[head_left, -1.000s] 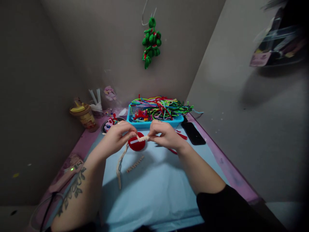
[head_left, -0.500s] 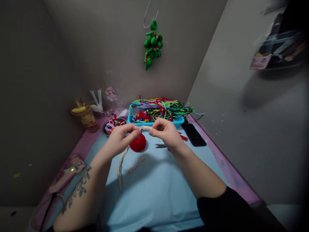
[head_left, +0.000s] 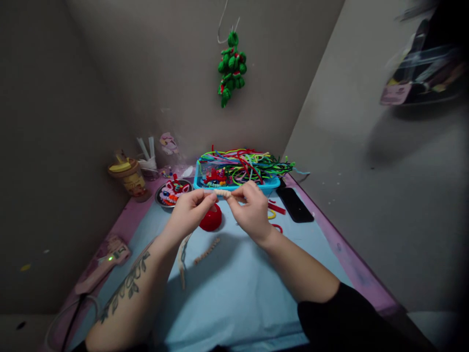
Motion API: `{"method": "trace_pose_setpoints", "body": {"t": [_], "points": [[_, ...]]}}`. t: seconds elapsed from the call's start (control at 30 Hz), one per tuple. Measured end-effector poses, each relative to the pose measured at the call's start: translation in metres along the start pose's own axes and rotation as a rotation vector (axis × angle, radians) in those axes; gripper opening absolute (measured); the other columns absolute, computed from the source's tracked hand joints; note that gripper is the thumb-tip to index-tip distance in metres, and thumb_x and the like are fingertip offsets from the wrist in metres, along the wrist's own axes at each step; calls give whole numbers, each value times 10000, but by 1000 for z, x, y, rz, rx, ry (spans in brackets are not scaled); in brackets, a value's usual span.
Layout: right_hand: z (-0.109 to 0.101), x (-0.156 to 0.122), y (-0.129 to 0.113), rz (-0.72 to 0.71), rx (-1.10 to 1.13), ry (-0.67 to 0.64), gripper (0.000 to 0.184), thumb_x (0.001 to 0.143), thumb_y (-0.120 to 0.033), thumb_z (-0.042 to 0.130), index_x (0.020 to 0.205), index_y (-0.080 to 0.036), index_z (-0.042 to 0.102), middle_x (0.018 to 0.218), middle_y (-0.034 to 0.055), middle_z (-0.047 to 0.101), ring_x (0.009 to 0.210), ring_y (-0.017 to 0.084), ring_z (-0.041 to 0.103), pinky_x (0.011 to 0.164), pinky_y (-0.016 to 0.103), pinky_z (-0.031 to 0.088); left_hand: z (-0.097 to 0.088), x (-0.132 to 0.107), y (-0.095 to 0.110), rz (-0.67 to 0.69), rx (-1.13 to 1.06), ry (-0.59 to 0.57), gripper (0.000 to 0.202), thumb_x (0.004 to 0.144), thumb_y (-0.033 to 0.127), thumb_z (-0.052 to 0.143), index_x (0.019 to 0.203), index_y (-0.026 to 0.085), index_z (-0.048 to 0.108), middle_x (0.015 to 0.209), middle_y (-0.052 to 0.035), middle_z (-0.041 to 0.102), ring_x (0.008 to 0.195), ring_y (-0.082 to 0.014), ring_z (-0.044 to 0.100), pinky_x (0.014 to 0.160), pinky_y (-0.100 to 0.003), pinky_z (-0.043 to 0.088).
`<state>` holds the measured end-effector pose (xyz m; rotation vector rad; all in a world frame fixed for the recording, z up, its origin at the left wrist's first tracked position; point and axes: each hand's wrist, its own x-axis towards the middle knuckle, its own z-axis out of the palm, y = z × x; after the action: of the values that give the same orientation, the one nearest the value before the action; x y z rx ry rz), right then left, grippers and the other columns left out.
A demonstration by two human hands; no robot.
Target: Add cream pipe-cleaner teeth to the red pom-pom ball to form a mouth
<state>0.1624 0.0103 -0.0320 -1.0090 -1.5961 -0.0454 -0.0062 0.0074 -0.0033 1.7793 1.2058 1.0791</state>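
Observation:
My left hand point(head_left: 188, 212) and my right hand point(head_left: 250, 209) are raised over the light blue mat point(head_left: 234, 288), fingers pinched on the two ends of a short coiled cream pipe cleaner point(head_left: 222, 193). Its loose tail point(head_left: 182, 261) hangs from my left hand down onto the mat. A red round piece point(head_left: 211, 219) lies just under the hands. Beside the tail rests a second short cream coil point(head_left: 207, 250).
A blue tray point(head_left: 234, 185) of mixed coloured pipe cleaners stands behind the hands. A black phone point(head_left: 294, 204) lies at right, red scraps point(head_left: 275, 209) near it. At the back left stand a small dish of pieces point(head_left: 170, 192) and a yellow-lidded cup point(head_left: 126, 177). A green ornament point(head_left: 230, 68) hangs on the wall.
Both hands have risen a little toward the tray and drawn closer together, still holding the cream coil. The red piece below is now more uncovered.

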Motion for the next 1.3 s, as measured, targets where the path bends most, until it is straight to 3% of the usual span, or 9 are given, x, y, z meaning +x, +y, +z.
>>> {"method": "trace_pose_setpoints", "body": {"t": [0.17, 0.3, 0.53, 0.63, 0.73, 0.8, 0.9, 1.13, 1.3], "points": [[2, -6, 5, -242, -269, 69, 211, 842, -142, 582, 653, -218, 526, 616, 7, 566, 659, 185, 520, 678, 335, 370, 4, 1, 3, -43, -174, 10, 308, 780, 439, 624, 688, 146, 653, 593, 3, 564, 528, -99, 432, 503, -224, 317], [1, -6, 7, -316, -363, 82, 221, 863, -156, 570, 654, -223, 537, 613, 16, 564, 666, 195, 517, 691, 346, 361, 6, 2, 3, -83, -276, 13, 318, 740, 451, 673, 651, 148, 638, 578, -2, 587, 506, -95, 448, 488, -216, 326], [4, -4, 10, -261, -360, 36, 204, 878, -182, 568, 677, -215, 566, 649, 26, 587, 699, 201, 533, 708, 345, 372, 12, 7, -9, -16, -396, 45, 310, 719, 394, 748, 934, 186, 670, 646, 1, 671, 620, -138, 609, 619, -241, 461], [6, -6, 8, -236, -308, -42, 196, 897, -201, 559, 702, -216, 579, 676, 26, 615, 723, 201, 558, 733, 350, 385, 13, 7, -10, 56, -360, 94, 257, 716, 400, 755, 835, 177, 709, 704, -25, 691, 685, -156, 627, 678, -266, 485], [6, -4, 9, -192, -188, -109, 53, 891, -250, 587, 874, -211, 618, 832, 53, 680, 845, 221, 607, 803, 365, 426, 8, 9, -11, 55, -344, 210, 247, 733, 411, 741, 734, 166, 713, 696, -33, 682, 655, -148, 603, 650, -266, 479], [4, -1, 12, -142, -115, -146, 197, 871, -296, 615, 1041, -197, 603, 979, 88, 693, 924, 240, 625, 826, 373, 459, 1, 12, -15, 41, -369, 289, 252, 723, 411, 751, 732, 162, 712, 669, -24, 666, 609, -130, 572, 602, -249, 460], [2, 5, 18, -72, -51, -231, 323, 877, -306, 595, 1171, -180, 554, 1069, 111, 692, 884, 239, 656, 775, 360, 497, -13, 18, -23, 53, -464, 381, 251, 716, 411, 756, 737, 164, 712, 628, -5, 632, 560, -99, 527, 539, -211, 412], [-4, 11, 18, -89, 8, -214, 135, 923, -209, 481, 931, -195, 615, 884, 70, 696, 840, 207, 644, 752, 310, 486, -26, 23, -30, 129, -579, 398, 256, 703, 403, 782, 759, 165, 707, 619, 4, 604, 539, -71, 497, 484, -168, 359], [-6, 13, 16, -74, 11, -162, 116, 917, -203, 511, 874, -200, 619, 824, 46, 672, 801, 186, 622, 737, 291, 478, -24, 21, -30, 97, -531, 353, 324, 729, 430, 763, 925, 178, 712, 699, -9, 644, 595, -88, 561, 524, -176, 406]]}}
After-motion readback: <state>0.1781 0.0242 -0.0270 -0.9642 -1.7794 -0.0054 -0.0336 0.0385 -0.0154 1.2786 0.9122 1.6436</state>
